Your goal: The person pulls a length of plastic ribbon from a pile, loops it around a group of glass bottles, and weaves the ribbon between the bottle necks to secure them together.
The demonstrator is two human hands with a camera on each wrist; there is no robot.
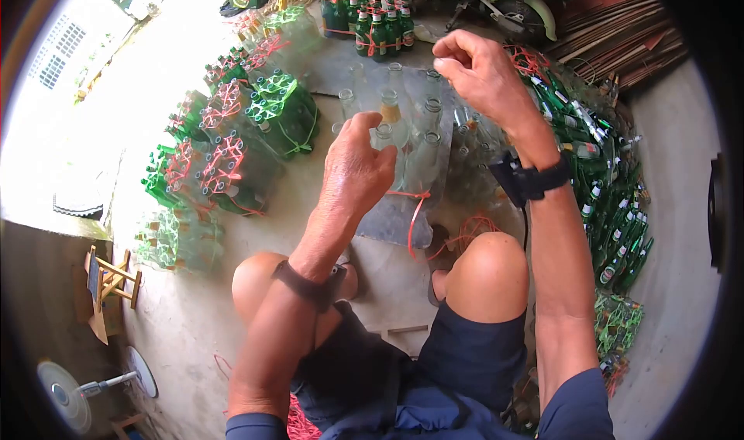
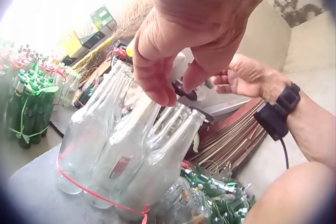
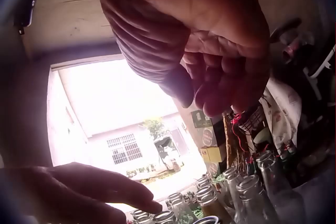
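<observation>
Upright clear glass bottles (image 1: 422, 161) stand bunched together, with red string (image 2: 89, 193) round their lower part. Over the near bottle necks is the left hand (image 1: 356, 165), its fingers bent and a gap beside the thumb in the left wrist view; whether it touches a neck cannot be told. The right hand (image 1: 484, 75) is raised above the far right side of the bunch, fingers loosely curled, thumb close to them. In the right wrist view nothing shows in the right hand (image 3: 194, 40), and the left hand (image 3: 79, 192) reaches over bottle mouths (image 3: 249, 184).
Bundles of tied bottles (image 1: 283, 114) stand on the left, and more green ones (image 1: 378, 33) at the back. Loose green bottles (image 1: 620, 231) are piled on the right. A loose red string end (image 1: 418, 215) trails in front of the bunch, near the person's knees. A fan (image 1: 66, 393) is at lower left.
</observation>
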